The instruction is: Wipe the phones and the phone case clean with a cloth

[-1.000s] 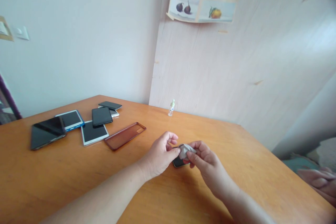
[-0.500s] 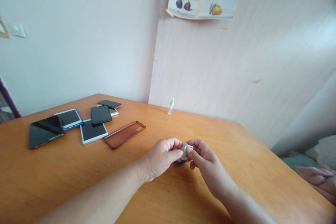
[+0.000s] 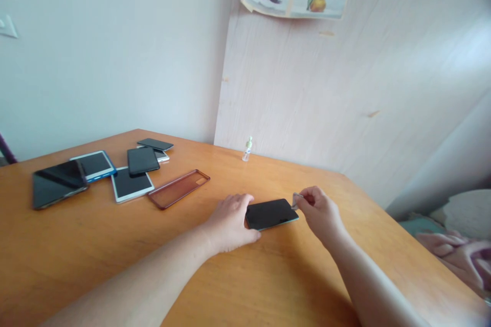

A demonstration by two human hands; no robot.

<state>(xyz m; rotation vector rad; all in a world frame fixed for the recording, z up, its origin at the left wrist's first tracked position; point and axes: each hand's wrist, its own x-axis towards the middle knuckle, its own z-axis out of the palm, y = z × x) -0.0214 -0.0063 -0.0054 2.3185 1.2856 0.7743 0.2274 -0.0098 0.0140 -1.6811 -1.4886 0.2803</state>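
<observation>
Far L on the table (image 3: pixel 238 286) we've got a dark tablet (image 3: pixel 57 184), R edge overlapping a blue-edged tablet (image 3: pixel 94 164). Next, a white tablet (image 3: pixel 131 187) w/ a black device (image 3: pixel 141 160) partly over it; a dark handset (image 3: pixel 155 143) & white-edged phone (image 3: pixel 162 155) just behind. Then the reddish see-thru case (image 3: pixel 178 190), lying flat. Our L hand (image 3: pixel 229 222) is spread, thumb well apart from fingers; a small bottle (image 3: pixel 246 149) stands upright well behind it. Black phone (image 3: pixel 270 213) lies flat, screen up, btwn our hands, its L end btwn our L thumb & fingers; can't tell if we're gripping. Our R hand (image 3: pixel 320 214) is pinched on a small grey wipe (image 3: pixel 295 202) at the phone's R end, contact unclear. Far R, past the table edge: pinkish fabric (image 3: pixel 452 250).
</observation>
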